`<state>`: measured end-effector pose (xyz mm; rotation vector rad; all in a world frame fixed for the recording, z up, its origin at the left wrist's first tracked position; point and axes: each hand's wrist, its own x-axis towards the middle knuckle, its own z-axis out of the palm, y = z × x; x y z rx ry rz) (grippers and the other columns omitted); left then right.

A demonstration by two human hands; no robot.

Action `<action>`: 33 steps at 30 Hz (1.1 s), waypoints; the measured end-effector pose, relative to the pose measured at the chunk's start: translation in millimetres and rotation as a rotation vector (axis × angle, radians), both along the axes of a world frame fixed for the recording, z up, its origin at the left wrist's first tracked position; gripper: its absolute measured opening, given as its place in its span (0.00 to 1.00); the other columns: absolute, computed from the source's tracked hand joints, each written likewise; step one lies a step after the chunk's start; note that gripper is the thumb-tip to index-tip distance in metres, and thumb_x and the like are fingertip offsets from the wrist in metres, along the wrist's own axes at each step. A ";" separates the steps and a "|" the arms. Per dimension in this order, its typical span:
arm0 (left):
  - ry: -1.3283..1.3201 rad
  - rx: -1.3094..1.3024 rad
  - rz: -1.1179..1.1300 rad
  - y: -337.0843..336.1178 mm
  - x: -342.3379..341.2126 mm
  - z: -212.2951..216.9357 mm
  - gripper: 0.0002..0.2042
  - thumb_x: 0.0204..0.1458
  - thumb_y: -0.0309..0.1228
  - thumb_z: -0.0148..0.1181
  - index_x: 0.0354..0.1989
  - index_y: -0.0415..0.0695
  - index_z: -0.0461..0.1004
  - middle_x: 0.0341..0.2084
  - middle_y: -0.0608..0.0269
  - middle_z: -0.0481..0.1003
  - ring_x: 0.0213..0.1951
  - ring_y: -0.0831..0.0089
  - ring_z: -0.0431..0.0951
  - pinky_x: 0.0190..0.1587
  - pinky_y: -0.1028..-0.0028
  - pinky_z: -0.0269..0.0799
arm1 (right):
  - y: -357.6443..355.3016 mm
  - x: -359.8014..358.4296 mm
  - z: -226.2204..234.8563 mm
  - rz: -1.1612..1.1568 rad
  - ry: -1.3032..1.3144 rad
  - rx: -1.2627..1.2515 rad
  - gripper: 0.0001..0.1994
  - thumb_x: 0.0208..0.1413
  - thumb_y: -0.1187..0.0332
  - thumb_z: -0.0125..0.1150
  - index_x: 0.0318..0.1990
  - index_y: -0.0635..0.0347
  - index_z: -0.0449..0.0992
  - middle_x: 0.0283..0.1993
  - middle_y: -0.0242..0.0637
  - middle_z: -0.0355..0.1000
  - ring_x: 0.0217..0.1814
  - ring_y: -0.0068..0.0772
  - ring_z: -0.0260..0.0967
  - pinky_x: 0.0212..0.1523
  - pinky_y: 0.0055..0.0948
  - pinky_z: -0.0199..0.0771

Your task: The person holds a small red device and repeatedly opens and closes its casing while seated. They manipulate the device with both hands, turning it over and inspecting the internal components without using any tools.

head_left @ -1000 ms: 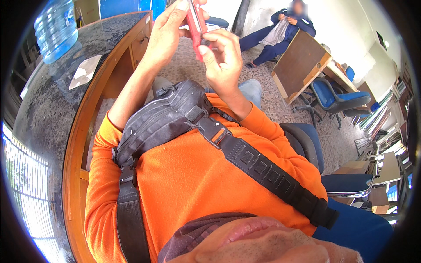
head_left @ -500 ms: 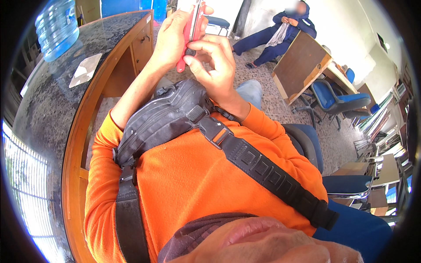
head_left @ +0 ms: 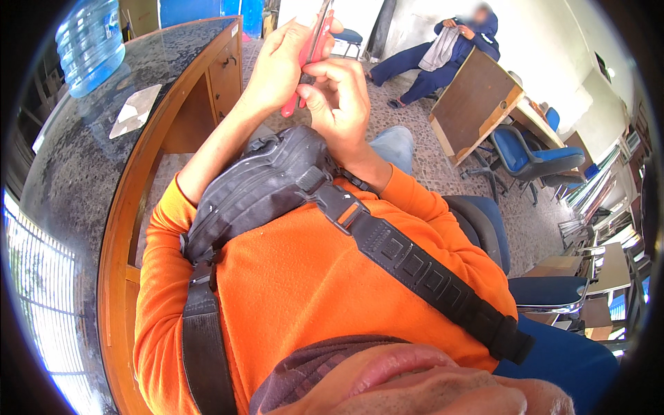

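Note:
A slim red utility knife [head_left: 319, 43] with a metal strip along it and a small dark knob stands slanted at the top of the view. My left hand [head_left: 275, 75] is wrapped round its body, with fingertips showing on the far side. Thumb and forefinger of my right hand [head_left: 344, 104] pinch at the dark knob near the knife's lower end. The knife's upper tip runs up to the picture's edge. Just below my hands a black chest bag [head_left: 259, 187] hangs on straps over my orange sleeves and top.
On my left stands a wooden desk [head_left: 200, 90] with a dark glossy top, bearing a large clear water bottle [head_left: 90, 52] and a pale sheet [head_left: 135, 112]. A seated person [head_left: 449, 55] holds a grey cloth across the room, near another desk [head_left: 477, 104] and a blue office chair [head_left: 529, 152].
The knife has tilted further to the right in my left hand, and my right fingers have shifted slightly with it. The seated person has lifted the grey cloth higher.

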<state>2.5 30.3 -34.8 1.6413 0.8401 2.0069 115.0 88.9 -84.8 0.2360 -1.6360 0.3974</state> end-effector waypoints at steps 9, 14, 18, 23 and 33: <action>0.036 0.033 0.067 1.6 1.5 -0.3 0.25 0.71 0.48 0.41 0.51 0.39 0.76 0.31 0.65 0.73 0.33 0.79 0.72 0.38 0.78 0.70 | 4.1 -4.3 2.1 0.002 0.043 0.001 0.15 0.50 0.78 0.71 0.45 0.62 0.76 0.44 0.38 0.67 0.36 0.27 0.68 0.32 0.24 0.73; 0.043 0.071 0.078 5.7 0.2 -1.3 0.24 0.71 0.47 0.41 0.51 0.37 0.76 0.31 0.65 0.73 0.32 0.80 0.71 0.37 0.79 0.69 | 1.8 -4.1 2.8 0.026 0.021 -0.052 0.14 0.51 0.79 0.70 0.45 0.62 0.76 0.44 0.38 0.66 0.37 0.28 0.68 0.33 0.25 0.75; 0.035 0.060 0.088 6.5 -2.3 -2.8 0.24 0.71 0.47 0.41 0.51 0.37 0.75 0.32 0.64 0.74 0.31 0.80 0.72 0.35 0.79 0.71 | -5.1 -0.6 8.5 0.051 -0.005 -0.079 0.13 0.53 0.79 0.68 0.45 0.63 0.76 0.44 0.37 0.65 0.34 0.24 0.70 0.27 0.22 0.77; 0.048 0.055 0.150 6.0 -0.5 -4.5 0.24 0.71 0.47 0.41 0.50 0.38 0.76 0.33 0.64 0.76 0.30 0.79 0.73 0.34 0.78 0.72 | -6.5 0.8 10.3 0.086 -0.031 -0.117 0.11 0.56 0.79 0.66 0.46 0.63 0.75 0.43 0.35 0.64 0.31 0.20 0.71 0.21 0.19 0.78; 0.039 0.003 0.116 5.4 3.7 -6.0 0.22 0.72 0.45 0.39 0.51 0.40 0.75 0.33 0.64 0.76 0.34 0.79 0.75 0.40 0.76 0.73 | 4.2 -2.5 5.7 0.024 0.016 -0.090 0.11 0.55 0.77 0.68 0.45 0.62 0.76 0.40 0.33 0.64 0.31 0.19 0.65 0.27 0.17 0.69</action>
